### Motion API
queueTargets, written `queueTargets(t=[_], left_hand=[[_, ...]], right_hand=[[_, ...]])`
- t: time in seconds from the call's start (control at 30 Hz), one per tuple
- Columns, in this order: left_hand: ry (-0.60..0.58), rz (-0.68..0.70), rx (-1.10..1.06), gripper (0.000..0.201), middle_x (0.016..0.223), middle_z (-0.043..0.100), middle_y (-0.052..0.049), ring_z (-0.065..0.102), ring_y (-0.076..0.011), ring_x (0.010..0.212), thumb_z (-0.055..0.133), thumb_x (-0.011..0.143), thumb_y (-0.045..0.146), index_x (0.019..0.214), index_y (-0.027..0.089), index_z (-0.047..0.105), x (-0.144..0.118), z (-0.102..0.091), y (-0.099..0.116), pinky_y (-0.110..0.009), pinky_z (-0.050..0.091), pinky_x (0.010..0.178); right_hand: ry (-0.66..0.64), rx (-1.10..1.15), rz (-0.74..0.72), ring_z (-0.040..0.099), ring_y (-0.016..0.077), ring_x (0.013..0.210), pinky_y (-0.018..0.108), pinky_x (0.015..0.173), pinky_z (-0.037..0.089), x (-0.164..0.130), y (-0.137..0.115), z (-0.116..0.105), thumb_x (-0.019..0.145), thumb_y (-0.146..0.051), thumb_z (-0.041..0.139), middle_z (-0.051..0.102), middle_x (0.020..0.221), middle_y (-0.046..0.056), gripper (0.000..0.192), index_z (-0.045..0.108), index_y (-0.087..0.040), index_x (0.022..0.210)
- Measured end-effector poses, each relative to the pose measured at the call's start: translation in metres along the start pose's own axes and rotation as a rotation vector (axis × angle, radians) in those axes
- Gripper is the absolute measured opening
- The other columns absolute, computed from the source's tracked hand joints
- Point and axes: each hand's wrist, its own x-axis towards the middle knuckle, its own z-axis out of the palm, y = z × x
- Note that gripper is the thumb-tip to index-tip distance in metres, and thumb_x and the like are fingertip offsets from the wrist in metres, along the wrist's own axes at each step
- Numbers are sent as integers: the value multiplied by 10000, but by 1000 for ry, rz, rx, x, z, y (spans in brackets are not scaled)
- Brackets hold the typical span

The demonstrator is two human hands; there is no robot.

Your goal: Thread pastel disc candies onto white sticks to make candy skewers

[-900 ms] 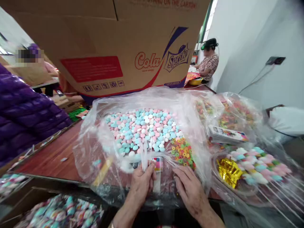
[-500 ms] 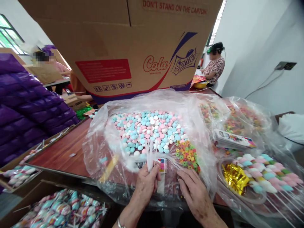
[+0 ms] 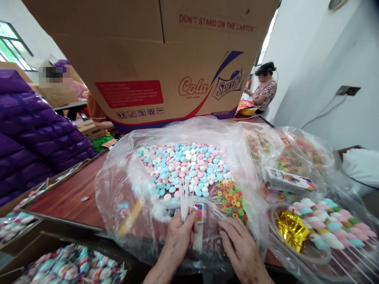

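My left hand (image 3: 178, 236) is closed round a small bundle of thin white lollipop sticks (image 3: 184, 199) that point up and away from me. Beyond the sticks lies a spread of pink, blue and white candies (image 3: 177, 167) inside a clear plastic bag (image 3: 111, 177). My right hand (image 3: 241, 246) rests on the bag's near part, its fingers stretched forward and nothing visible in its grasp. Just past those fingertips is a heap of small orange, yellow and green candy rings (image 3: 232, 199). A printed card (image 3: 199, 213) shows partly behind my left hand.
A large carton (image 3: 133, 59) stands behind the bag. To the right are candy skewers (image 3: 334, 225), gold ties (image 3: 291, 228) and a stack of cards (image 3: 290, 179). Wrapped candies (image 3: 77, 264) fill a box at lower left. A person (image 3: 265, 88) sits at back right.
The view has tilted up a little, so the scene sits lower. Both hands keep nearly the same places, and the sticks stay in my left hand.
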Motion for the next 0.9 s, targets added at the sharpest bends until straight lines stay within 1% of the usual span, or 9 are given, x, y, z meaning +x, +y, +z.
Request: queueTargets(t=[0.13, 0.3, 0.43, 0.53, 0.67, 0.77, 0.9], left_hand=[[-7, 0, 13, 404, 381, 452, 80, 309, -41, 262, 670, 765, 524, 614, 168, 551, 1, 0, 0, -152, 205, 289], [-9, 2, 5, 389, 466, 538, 61, 345, -45, 274, 665, 764, 537, 725, 156, 596, 2, -3, -5, -157, 234, 284], [-23, 21, 16, 411, 463, 530, 56, 350, -43, 277, 646, 782, 546, 674, 154, 583, 3, -4, -7, -158, 235, 293], [-22, 20, 1, 405, 470, 544, 55, 345, -42, 278, 661, 772, 543, 666, 161, 574, 1, -3, -4, -160, 230, 296], [-23, 11, -43, 399, 434, 500, 76, 303, -28, 275, 674, 773, 519, 637, 164, 550, 0, -1, 1, -152, 201, 307], [-16, -10, -68, 363, 422, 483, 86, 283, -25, 279, 674, 791, 490, 686, 159, 566, 1, -2, 1, -148, 194, 315], [-19, -52, -74, 378, 422, 492, 83, 274, -27, 271, 680, 783, 518, 706, 161, 583, 2, -2, -1, -156, 195, 307]], right_hand=[[-12, 19, 16, 649, 215, 997, 391, 895, 566, 1, -2, -2, 941, -143, 466, 681, 1057, 88, 258, 597, -191, 1158], [-12, 23, 34, 652, 220, 997, 413, 905, 562, -2, -1, 0, 940, -149, 464, 680, 1058, 86, 262, 601, -198, 1158], [-34, 35, 42, 646, 216, 1013, 411, 923, 554, -3, -1, 0, 943, -151, 465, 677, 1068, 88, 263, 601, -197, 1164], [-36, 29, 42, 649, 219, 1004, 431, 933, 549, -2, -2, -1, 943, -149, 462, 683, 1062, 90, 261, 605, -190, 1157], [-27, 35, 69, 650, 217, 1003, 429, 935, 553, 2, -5, -3, 940, -146, 449, 683, 1062, 97, 268, 617, -183, 1146], [-35, 52, 78, 648, 214, 1000, 420, 931, 556, 4, -7, -5, 937, -140, 453, 682, 1059, 96, 270, 617, -182, 1147], [-50, 82, 91, 646, 209, 997, 379, 903, 564, 4, -7, -9, 930, -131, 471, 682, 1054, 90, 262, 621, -188, 1137]])
